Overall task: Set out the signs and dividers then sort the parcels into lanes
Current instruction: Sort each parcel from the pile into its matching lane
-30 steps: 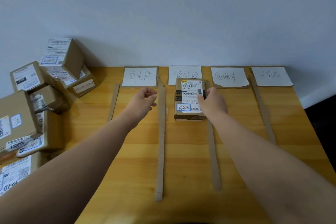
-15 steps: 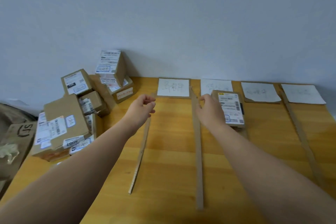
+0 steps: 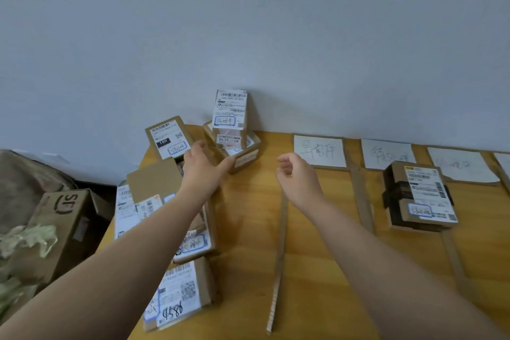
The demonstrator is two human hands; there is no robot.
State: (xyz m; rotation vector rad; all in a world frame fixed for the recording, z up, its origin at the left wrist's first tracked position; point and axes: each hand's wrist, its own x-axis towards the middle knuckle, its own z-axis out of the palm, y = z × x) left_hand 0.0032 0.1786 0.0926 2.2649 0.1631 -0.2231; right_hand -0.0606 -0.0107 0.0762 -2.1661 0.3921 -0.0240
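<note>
A person's left hand (image 3: 202, 171), fingers spread and grasping nothing, is stretched over a heap of brown cardboard parcels with white labels (image 3: 168, 141) at the left end of a yellow wooden counter (image 3: 248, 229) set against a plain pale grey-blue wall (image 3: 276, 36). The right hand (image 3: 299, 176) hovers loosely curled and empty. Along the wall lie white handwritten paper signs (image 3: 318, 150), with thin cardboard strip dividers (image 3: 278, 257) marking lanes; one black-taped labelled parcel (image 3: 419, 196) lies in the second lane. A brown carton (image 3: 63, 218) sits lower, beyond the counter's left edge.

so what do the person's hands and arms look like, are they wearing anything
The left hand and right hand are bare: no gloves, rings, watch or bracelet visible. No sleeve comes into view up to the picture's edge, and no markings show.
</note>
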